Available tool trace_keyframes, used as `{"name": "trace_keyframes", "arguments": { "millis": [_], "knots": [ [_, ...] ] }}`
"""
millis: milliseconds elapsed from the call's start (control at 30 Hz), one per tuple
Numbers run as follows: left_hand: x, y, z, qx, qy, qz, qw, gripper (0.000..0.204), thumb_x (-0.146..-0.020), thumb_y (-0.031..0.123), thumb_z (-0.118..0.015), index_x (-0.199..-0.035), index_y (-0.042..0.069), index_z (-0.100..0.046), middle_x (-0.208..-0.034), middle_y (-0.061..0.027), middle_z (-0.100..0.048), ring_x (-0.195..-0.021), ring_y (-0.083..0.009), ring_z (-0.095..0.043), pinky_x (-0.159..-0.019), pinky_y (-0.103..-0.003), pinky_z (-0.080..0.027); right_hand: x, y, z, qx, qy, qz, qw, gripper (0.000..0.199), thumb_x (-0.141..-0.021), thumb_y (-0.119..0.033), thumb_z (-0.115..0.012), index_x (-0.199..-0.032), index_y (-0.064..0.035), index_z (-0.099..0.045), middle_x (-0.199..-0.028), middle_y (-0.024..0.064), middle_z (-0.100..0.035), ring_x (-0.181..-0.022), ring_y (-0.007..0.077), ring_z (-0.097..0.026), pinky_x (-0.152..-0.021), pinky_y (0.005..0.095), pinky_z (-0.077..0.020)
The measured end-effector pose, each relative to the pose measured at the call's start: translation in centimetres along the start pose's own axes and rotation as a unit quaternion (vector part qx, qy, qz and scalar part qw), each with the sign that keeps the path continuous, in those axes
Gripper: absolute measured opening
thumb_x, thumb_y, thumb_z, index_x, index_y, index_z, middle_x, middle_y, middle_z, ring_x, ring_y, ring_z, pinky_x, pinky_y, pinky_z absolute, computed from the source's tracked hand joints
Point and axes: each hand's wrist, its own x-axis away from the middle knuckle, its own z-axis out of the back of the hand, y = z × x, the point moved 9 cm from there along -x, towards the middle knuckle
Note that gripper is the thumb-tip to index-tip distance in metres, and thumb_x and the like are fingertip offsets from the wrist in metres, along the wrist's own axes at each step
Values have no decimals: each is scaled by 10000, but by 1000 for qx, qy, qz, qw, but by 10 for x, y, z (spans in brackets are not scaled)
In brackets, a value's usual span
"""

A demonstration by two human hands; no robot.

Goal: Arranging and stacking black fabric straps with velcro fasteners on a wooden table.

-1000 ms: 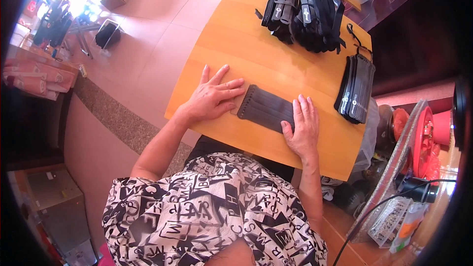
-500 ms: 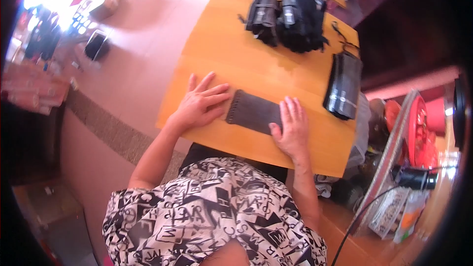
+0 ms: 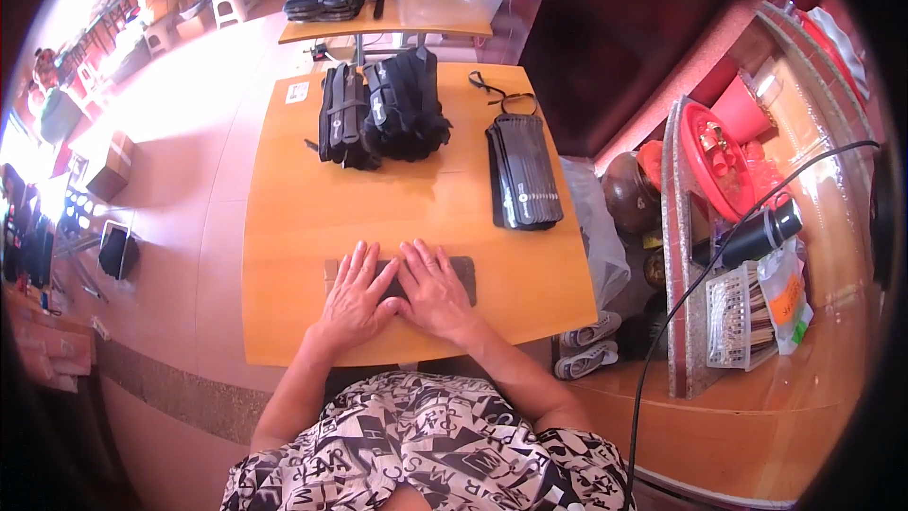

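On the wooden table (image 3: 303, 218), close to its front edge, lies a flat dark grey rectangular piece (image 3: 462, 274). My left hand (image 3: 354, 293) rests flat on its left part, fingers stretched out. My right hand (image 3: 431, 286) presses flat on its middle and right, fingers extended, the two thumbs almost meeting. Both palms cover much of the piece; its right end and a bit of its left end show. Neither hand grasps anything. Beyond my right hand sits a stack of similar dark flat pieces (image 3: 526, 175) with a black cord at its top.
Two strapped black bundles (image 3: 342, 123) (image 3: 407, 109) stand toward the table's far side. Behind is another table (image 3: 378, 28) with more black bundles (image 3: 326, 0) and a clear plastic bin (image 3: 445, 14). To the right are shoes (image 3: 588, 360), a shelf, a red tray (image 3: 702, 147) and a cable (image 3: 676, 303).
My left hand has come onto the piece from beside it, and my right hand has slid left toward it. The view has shifted, showing the far table and people beyond.
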Motion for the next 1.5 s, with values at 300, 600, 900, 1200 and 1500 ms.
{"name": "trace_keyframes", "arguments": {
  "millis": [300,600,900,1200,1500],
  "knots": [
    [9,-31,-2,161,62,58,983,575,-940,361,-436,-1398,21,-364,-1454,-232,-321,-1391,-370,-229,-1138,-461,-155,9,21,8,-214,76,29,973,410,-830,-215,-634,-1165,17,-589,-1178,210,-580,-1158,343,-521,-1026,435,-376],
    [21,-90,20,542,178,125,812,537,-1008,386,-361,-1264,-63,-506,-1379,-189,-456,-1309,-278,-399,-1100,-403,-274,42,96,38,-93,96,-221,966,285,-855,-90,-563,-1107,43,-578,-1057,228,-594,-1000,363,-574,-867,420,-474],
    [49,-154,9,837,318,66,442,460,-987,353,-361,-1027,-22,-622,-1055,-199,-645,-1010,-331,-607,-932,-431,-456,38,97,16,2,34,-289,957,356,-816,-162,-629,-1117,7,-542,-1013,228,-583,-939,392,-576,-798,456,-480],
    [32,-102,45,876,194,-48,438,615,-985,465,-277,-1103,-41,-607,-1160,-239,-605,-1120,-386,-559,-1009,-496,-381,19,71,20,-38,20,-212,976,185,-864,-146,-578,-923,21,-524,-855,211,-597,-833,387,-592,-722,472,-471],
    [84,-68,5,883,169,6,438,471,-974,376,-389,-1076,-30,-606,-1115,-239,-616,-1053,-383,-586,-981,-480,-411,13,56,30,-13,77,-228,970,178,-922,-159,-543,-899,-3,-461,-708,220,-595,-669,426,-602,-541,491,-459]
  ]
}}
